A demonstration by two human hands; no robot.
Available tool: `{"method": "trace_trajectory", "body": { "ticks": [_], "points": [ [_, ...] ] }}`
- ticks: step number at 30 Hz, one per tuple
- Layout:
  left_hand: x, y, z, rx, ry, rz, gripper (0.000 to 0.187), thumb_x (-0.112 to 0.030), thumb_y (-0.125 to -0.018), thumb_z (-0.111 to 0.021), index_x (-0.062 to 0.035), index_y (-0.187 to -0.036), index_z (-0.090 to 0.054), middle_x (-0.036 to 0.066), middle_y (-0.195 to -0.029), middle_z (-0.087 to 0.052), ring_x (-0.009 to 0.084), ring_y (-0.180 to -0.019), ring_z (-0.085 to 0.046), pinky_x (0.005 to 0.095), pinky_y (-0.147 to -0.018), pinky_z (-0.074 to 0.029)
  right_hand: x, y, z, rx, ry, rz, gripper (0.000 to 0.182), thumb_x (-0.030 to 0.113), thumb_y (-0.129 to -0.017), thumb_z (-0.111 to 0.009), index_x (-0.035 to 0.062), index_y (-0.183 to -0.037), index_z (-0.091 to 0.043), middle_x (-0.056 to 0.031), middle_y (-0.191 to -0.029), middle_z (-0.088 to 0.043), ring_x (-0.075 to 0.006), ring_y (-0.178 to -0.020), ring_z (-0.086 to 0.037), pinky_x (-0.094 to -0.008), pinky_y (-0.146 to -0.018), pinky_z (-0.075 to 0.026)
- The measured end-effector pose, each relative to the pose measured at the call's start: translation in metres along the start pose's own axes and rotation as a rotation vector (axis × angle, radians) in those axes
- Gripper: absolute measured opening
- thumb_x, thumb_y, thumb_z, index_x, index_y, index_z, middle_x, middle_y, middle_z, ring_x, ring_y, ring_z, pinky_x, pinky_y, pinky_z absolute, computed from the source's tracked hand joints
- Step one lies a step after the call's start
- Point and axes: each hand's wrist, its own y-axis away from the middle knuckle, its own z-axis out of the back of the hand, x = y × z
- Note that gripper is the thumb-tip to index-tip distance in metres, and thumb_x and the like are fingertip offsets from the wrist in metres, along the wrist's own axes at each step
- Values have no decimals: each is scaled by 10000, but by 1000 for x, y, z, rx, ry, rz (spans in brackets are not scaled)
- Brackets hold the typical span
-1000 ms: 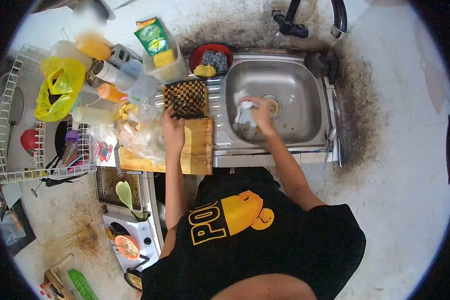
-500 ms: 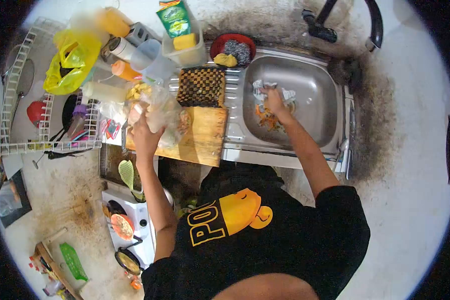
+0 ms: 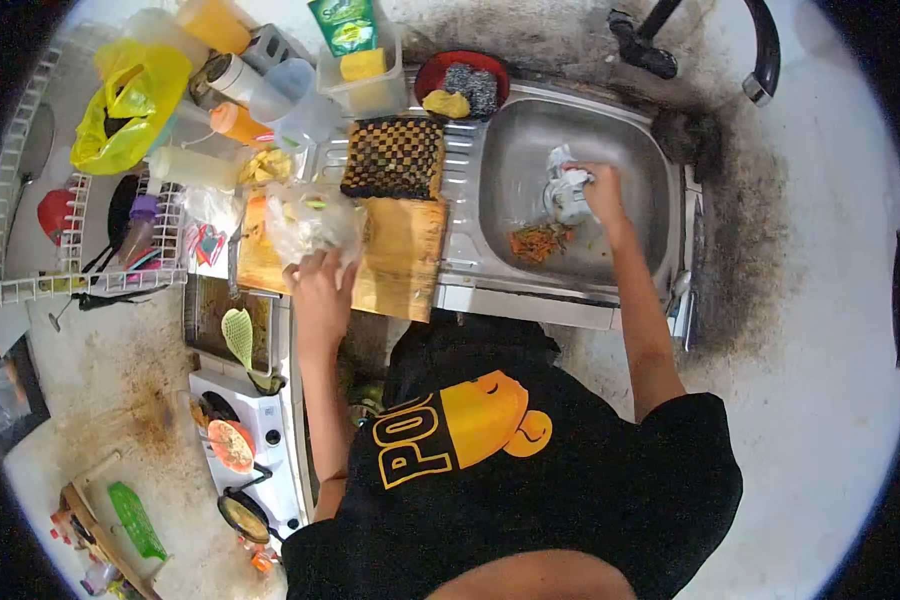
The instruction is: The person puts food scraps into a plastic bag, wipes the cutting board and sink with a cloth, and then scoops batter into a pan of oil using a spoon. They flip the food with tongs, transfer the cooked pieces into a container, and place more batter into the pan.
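Observation:
My left hand [image 3: 320, 290] is at the near edge of a clear plastic bag [image 3: 315, 222], its fingers bent over the plastic. The bag lies on a wooden cutting board [image 3: 400, 255]; something pale and greenish shows through it. Over the steel sink [image 3: 620, 130], my right hand [image 3: 604, 192] grips a crumpled white plastic wrapper [image 3: 568, 196] with bluish print. Just below that wrapper, a heap of orange and greenish peelings [image 3: 540, 243] sits on the sink floor.
A checkered woven mat [image 3: 393, 158] lies behind the board. Beyond it stand a container with a yellow sponge [image 3: 363, 65] and a red bowl [image 3: 430, 73] of scrubbers. A black faucet [image 3: 765, 60] overhangs the sink's far right. Pans and a stove [image 3: 270, 400] are at lower left.
My left hand has moved toward me, and the bag now lies lower and flatter on the board. My right hand has shifted right, lifting the white wrapper off the peelings.

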Motion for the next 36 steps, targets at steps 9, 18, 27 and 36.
{"method": "trace_trajectory", "body": {
  "ticks": [9,18,27,36],
  "points": [
    [43,-5,2,-458,122,248,209,-181,-888,-525,-65,-1004,-654,149,-1070,-507,303,-994,-481,415,-853,-372,-143,63,1,200,630,-273,564,80,-691,-618,104,-1243,-505,-237,-1056,-586,-352,-992,-567,-427,-851,-447],
    [40,-23,7,-440,273,230,206,-135,-878,-523,-80,-1049,-623,174,-1121,-446,306,-1060,-448,415,-890,-372,1,80,-67,324,608,-635,658,423,-864,-449,35,-1361,-263,-332,-1297,-353,-490,-1174,-371,-494,-1010,-286],
    [44,-30,4,-414,370,238,208,-106,-877,-513,-66,-1052,-618,162,-1101,-431,306,-1022,-477,402,-893,-374,-57,65,-171,240,688,-623,501,330,-855,-403,69,-1283,-407,-200,-1395,-301,-523,-1262,-201,-663,-976,-200],
    [57,-40,-5,-471,388,254,214,-90,-871,-516,-65,-1061,-610,157,-1074,-429,294,-1016,-457,395,-888,-373,20,66,-147,572,454,-371,425,346,-901,-322,107,-1159,-561,-245,-1132,-552,-387,-1121,-481,-469,-945,-361]
  ]
}}
